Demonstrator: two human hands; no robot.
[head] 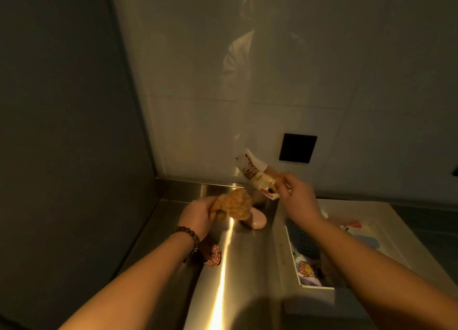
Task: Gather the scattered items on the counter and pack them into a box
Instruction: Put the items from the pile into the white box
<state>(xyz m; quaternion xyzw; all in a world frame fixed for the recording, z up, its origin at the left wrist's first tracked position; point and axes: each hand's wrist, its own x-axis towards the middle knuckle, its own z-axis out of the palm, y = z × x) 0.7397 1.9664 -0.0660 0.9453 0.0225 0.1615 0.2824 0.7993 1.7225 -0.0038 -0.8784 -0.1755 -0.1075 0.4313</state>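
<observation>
The steel surface [230,255] carries one open white box [319,288] at the right, already part filled. The left hand [198,216] has its grip clamped on one tan plush toy [234,204]; the right hand [296,195] pinches one printed packet [252,173], held above the surface. Lower each into free space in the box. One pink oval item [257,221] and one checked item [213,255] remain loose.

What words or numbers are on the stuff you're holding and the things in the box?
Nothing can be read.
Packet in the right hand: brown print, too blurred to read.
Cartoon picture on something in the box: no letters clear enough to read.
Fuzzy tan toy in the left hand: no text visible.
</observation>
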